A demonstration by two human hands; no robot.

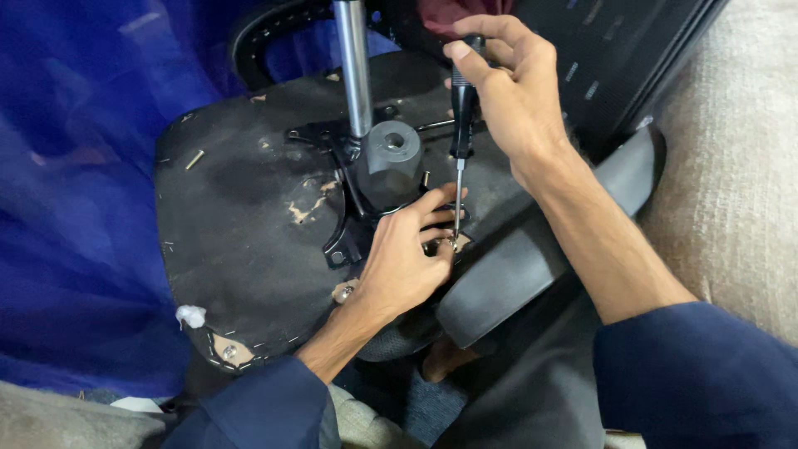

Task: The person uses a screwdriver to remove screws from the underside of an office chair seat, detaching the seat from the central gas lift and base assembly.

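On my far left hangs a blue cloth [75,191], and against it lies the black underside of a chair seat [241,216], turned up toward me, its fabric edge stapled and frayed. A chrome gas column [356,71] rises from the metal mounting plate [341,241] at the seat's middle, with a grey cylinder [391,162] at its foot.

My left hand [399,266] rests on the seat just right of that cylinder. Its fingers [432,218] are drawn together around a small screw [453,243], pinching near the tip of the tool to steady it; the screw itself is mostly hidden, so I cannot tell how deep it sits.

The screwdriver [461,125] stands almost upright, its long axis running from my right hand down to the screw, tip directly above it and touching or nearly so. My right hand [507,91] is above and slightly right of the left, fingers [486,41] clamped around the black handle near its top.

Farther right a grey padded armrest [540,249] slants past my right forearm, over beige upholstery [731,208].
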